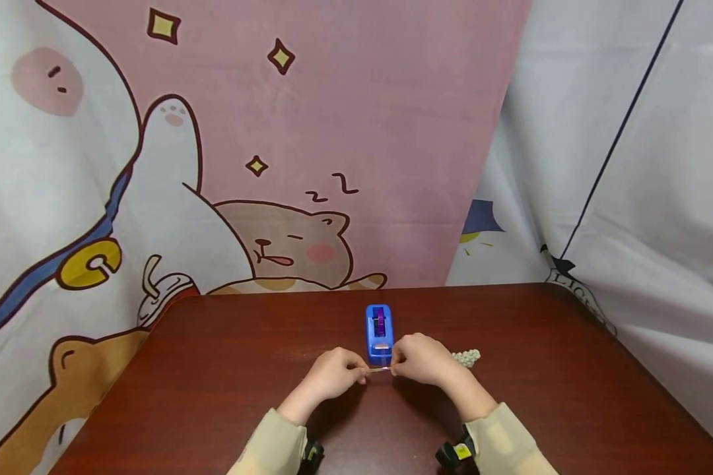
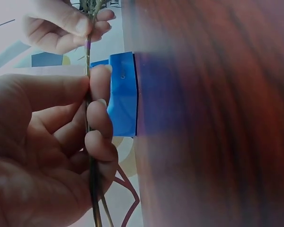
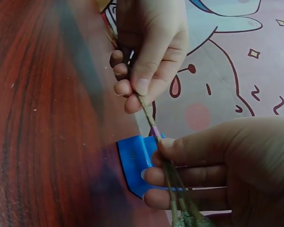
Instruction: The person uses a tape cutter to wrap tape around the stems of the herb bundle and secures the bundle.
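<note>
A thin bundle of green stems runs between my two hands, with a narrow purple band around it. My left hand pinches the stems between thumb and forefinger, the other fingers curled along their lower ends. On the other side of the band, my right hand pinches the same bundle close to its bumpy pale green heads, which stick out to the right. Just beyond the hands stands a blue tape dispenser holding a purple roll.
The dark red-brown table spreads out on both sides of the hands. Behind it hangs a pink and white cloth with cartoon animals, and a white cloth hangs on the right.
</note>
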Action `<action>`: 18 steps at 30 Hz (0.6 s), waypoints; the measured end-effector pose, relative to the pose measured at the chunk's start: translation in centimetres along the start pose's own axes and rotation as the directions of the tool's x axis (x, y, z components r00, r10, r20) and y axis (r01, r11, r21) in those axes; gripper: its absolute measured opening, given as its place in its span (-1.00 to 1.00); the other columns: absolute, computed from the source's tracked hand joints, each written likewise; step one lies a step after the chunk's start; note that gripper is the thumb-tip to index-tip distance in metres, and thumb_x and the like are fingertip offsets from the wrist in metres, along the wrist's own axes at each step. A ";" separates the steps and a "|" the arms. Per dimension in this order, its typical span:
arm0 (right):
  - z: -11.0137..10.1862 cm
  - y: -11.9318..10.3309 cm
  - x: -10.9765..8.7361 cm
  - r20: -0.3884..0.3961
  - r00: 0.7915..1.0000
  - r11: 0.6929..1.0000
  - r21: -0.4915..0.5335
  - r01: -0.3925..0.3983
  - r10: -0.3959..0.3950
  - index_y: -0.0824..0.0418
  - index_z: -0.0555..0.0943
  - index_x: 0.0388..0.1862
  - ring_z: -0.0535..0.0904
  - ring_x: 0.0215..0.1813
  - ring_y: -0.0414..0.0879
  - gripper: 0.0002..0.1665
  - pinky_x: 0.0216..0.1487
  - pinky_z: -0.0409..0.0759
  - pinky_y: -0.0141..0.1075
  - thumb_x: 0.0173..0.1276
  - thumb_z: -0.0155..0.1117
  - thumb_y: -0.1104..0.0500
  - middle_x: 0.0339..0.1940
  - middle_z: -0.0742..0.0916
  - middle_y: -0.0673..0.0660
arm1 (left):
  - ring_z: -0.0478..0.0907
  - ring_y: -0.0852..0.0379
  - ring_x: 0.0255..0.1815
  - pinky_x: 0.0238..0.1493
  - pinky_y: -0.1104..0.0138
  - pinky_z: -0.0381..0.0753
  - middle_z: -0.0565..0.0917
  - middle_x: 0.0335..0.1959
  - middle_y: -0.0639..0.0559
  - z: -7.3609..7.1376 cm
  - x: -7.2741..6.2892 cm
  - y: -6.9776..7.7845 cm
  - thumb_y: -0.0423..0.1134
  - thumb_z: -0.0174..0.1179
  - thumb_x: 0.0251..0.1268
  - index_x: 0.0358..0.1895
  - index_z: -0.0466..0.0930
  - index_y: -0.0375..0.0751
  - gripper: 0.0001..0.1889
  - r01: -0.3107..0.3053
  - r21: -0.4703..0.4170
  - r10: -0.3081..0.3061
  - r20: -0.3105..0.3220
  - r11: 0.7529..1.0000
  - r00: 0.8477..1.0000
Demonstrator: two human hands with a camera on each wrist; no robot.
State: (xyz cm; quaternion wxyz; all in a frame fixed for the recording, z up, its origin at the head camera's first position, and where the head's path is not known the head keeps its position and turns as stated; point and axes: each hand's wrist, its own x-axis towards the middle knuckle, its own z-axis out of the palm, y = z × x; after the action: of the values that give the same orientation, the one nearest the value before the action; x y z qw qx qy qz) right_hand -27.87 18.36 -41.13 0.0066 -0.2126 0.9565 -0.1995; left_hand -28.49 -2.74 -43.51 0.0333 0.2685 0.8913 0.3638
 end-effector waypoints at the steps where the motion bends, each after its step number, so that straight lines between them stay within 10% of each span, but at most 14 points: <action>1: 0.0 0.0 0.0 0.006 1.000 1.000 0.003 0.004 -0.004 0.00 0.63 -0.62 0.41 -0.53 -0.23 -0.80 -0.46 0.46 -0.26 0.15 0.43 0.18 -0.63 0.56 -0.17 | 0.44 0.35 -0.51 -0.39 0.36 0.41 0.65 -0.61 0.23 0.0 0.0 -0.1 -0.36 0.22 0.24 -0.44 0.75 -0.15 -0.85 0.001 -0.006 -0.001 -0.005 1.000 1.000; 18: 0.1 -0.1 0.2 -0.046 0.999 0.999 -0.034 -0.029 0.028 0.00 0.60 -0.65 0.39 -0.56 -0.23 -0.76 -0.49 0.43 -0.27 0.14 0.45 0.14 -0.67 0.53 -0.18 | 0.52 0.27 -0.39 -0.35 0.32 0.48 0.73 -0.40 0.19 -0.2 -0.1 0.3 -0.30 0.34 0.15 -0.36 0.79 -0.06 -0.93 0.039 -0.019 -0.041 -0.095 0.999 0.995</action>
State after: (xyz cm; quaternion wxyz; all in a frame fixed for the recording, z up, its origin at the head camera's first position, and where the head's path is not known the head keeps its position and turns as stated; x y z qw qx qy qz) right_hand -27.97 18.15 -41.14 -0.0162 -0.1944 0.9627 -0.1877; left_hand -28.34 -2.71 -43.18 0.0002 0.2325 0.8939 0.3833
